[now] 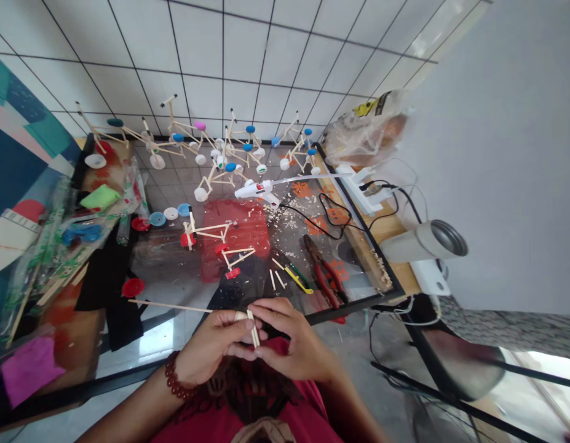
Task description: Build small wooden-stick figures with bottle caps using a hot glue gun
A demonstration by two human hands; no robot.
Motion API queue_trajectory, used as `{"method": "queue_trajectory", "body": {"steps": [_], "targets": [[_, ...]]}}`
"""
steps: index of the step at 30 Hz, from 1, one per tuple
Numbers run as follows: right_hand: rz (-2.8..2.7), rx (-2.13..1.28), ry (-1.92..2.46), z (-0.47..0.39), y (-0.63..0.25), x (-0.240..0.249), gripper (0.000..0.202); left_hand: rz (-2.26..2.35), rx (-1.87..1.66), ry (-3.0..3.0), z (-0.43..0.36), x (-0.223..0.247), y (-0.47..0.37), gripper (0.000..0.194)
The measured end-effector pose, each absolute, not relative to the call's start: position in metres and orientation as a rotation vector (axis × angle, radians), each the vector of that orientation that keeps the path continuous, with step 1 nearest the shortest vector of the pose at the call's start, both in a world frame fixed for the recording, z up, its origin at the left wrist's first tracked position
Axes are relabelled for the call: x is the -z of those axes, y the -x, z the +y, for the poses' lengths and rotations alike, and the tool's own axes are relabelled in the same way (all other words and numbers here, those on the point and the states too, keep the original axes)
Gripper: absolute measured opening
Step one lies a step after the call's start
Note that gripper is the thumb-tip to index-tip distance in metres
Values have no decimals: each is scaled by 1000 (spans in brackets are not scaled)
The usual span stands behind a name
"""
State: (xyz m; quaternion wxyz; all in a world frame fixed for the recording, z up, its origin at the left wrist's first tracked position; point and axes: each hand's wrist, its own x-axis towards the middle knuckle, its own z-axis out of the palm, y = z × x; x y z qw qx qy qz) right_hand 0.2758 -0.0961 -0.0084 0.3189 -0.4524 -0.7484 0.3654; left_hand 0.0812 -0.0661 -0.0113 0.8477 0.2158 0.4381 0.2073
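Close to my body, both hands meet around short pale wooden sticks held side by side. My left hand, with a red bead bracelet at the wrist, is closed on the sticks' left side. A long thin wooden stick runs from its fingers out to the left; whether it is gripped there I cannot tell. My right hand pinches the short sticks between thumb and fingers. Just beyond, a stick model with red caps lies on the glass tabletop, partly over a red panel. Loose short sticks lie right of it.
A white glue gun lies mid-table, its black cord running right. Red-handled pliers and yellow-green cutters lie at right. Several stick models line the back. Packaged sticks lie left; a grey cup is at right.
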Motion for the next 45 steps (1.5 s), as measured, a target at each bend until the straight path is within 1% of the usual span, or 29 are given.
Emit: {"method": "queue_trajectory", "body": {"steps": [9, 13, 18, 23, 29, 33, 40, 41, 43, 45], "targets": [[-1862, -1095, 1178, -95, -278, 10, 64, 944, -446, -510, -65, 9, -81, 39], [-1854, -1148, 1154, -93, -281, 16, 71, 938, -448, -520, -64, 10, -82, 36], [-1840, -1164, 1108, -90, -283, 23, 61, 929, -448, -509, -66, 12, -81, 34], [-1814, -1174, 1099, -91, -282, 24, 64, 938, -426, -507, -66, 11, -81, 36], [-1764, -1158, 1172, -92, -280, 18, 71, 929, -463, -506, -65, 11, -82, 33], [-1748, -1143, 1131, -91, -279, 16, 62, 922, -472, -499, -65, 10, -82, 33], [-1744, -1172, 1071, -93, -278, 16, 57, 903, -469, -474, -68, 11, -83, 32], [-1749, -1176, 1075, -93, -278, 15, 58, 903, -471, -480, -68, 10, -83, 32], [-1738, -1183, 1108, -95, -278, 14, 67, 914, -496, -501, -68, 9, -83, 31], [-1668, -1168, 1181, -98, -275, 12, 72, 944, -578, -571, -68, 8, -84, 29]]}}
